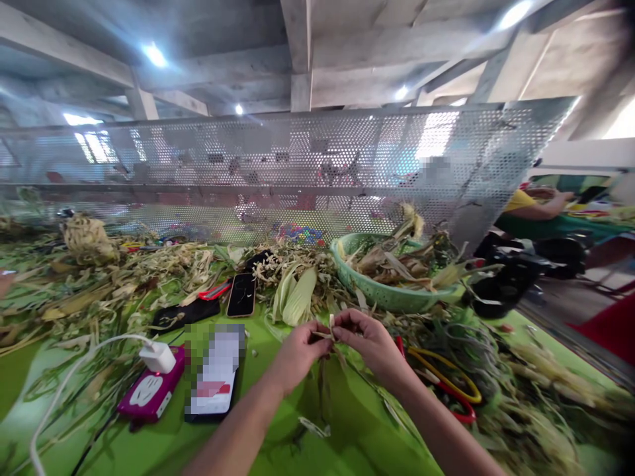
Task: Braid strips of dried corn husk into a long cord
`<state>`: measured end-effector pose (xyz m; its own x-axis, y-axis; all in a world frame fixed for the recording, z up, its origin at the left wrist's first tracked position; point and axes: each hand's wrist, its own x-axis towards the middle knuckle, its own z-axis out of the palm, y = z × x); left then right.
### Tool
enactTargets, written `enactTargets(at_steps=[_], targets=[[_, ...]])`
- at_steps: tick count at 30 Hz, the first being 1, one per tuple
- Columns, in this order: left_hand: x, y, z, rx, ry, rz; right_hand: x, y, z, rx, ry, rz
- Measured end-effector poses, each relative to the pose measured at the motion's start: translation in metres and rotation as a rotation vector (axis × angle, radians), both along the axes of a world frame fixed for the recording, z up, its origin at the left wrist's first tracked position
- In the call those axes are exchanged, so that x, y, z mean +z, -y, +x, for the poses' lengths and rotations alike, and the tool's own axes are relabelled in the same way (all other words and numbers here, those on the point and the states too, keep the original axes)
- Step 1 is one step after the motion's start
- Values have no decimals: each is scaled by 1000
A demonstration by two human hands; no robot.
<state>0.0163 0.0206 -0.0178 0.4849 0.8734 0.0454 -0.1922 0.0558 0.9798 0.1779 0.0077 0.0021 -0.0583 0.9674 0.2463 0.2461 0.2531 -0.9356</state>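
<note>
Over the green tabletop (278, 436), my left hand (301, 352) and my right hand (366, 336) meet with fingertips almost touching. Both pinch a thin strip of dried corn husk (324, 387), whose ends hang below the fingers. A small pale tip sticks up between the fingertips; how the strip is folded there is hidden. Just beyond my hands lies a pale green bundle of corn husks (300, 299). Right of my right wrist is a tool with red and yellow handles (459, 387), its working end covered.
A green plastic basket (384, 296) of husks stands behind my right hand. Two phones (241, 295) and a purple power strip (149, 396) with a white charger (159, 357) lie left. Loose husks surround them. A perforated metal screen (238, 165) closes the back; a person's arm (540, 208) shows far right.
</note>
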Motion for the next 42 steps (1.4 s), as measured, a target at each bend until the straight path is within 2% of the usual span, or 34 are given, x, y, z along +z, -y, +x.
enactTargets(at_steps=[4,9,16,19,23,27,36,42], targets=[[-4,-1,1,13,-11,-11,2,1,0,21,20,14],[1,2,1,0,-4,-13,2,3,-3,-24,48,45],[6,8,4,68,-154,219,-9,5,-12,-214,172,82],[6,9,6,78,-165,246,-9,5,-16,-256,169,91],[5,7,4,79,-120,131,-1,6,-14,-182,20,75],[5,3,0,138,11,4,3,2,-7,-98,-83,22],[6,0,-2,144,136,-149,-1,0,-3,-116,-83,-8],[4,-3,-3,169,206,-179,-4,3,-5,-14,105,-37]])
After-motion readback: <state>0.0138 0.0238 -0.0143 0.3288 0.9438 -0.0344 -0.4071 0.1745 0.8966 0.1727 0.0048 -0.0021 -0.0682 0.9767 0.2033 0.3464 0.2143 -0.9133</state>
